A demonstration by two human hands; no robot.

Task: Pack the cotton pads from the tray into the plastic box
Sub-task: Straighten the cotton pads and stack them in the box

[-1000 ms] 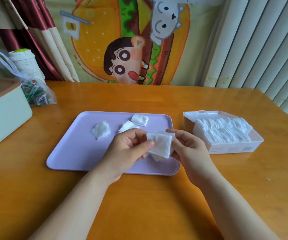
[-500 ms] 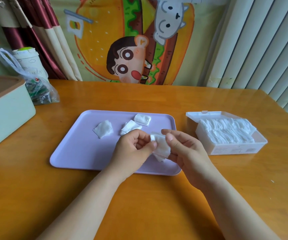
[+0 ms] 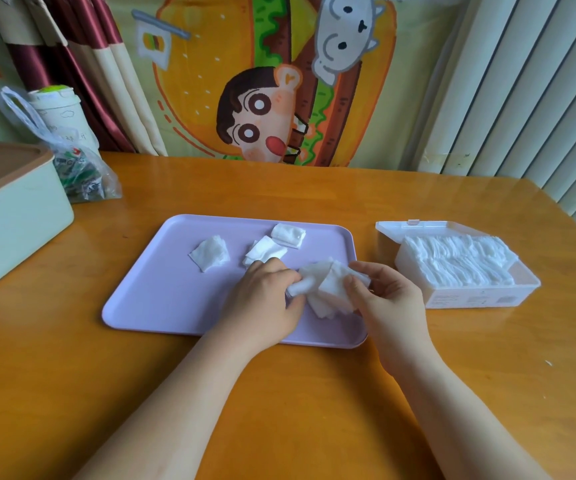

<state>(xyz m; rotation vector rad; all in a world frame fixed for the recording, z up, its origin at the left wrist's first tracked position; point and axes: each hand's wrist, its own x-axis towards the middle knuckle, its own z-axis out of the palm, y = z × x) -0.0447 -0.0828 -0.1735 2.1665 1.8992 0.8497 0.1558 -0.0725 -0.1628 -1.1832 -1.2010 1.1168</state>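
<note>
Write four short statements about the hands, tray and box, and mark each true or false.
1. The left hand and right hand both grip the held pads above the lilac tray. True.
2. The plastic box is empty. False: packed pads sit inside it.
3. The plastic box stands to the right of the lilac tray. True.
4. The lilac tray bears no pads. False: loose pads lie near its far edge.

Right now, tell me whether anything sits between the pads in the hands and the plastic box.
Nothing visible does. The left hand and right hand hold the cotton pads over the right end of the tray; only bare table lies between it and the plastic box, whose top is open.
</note>
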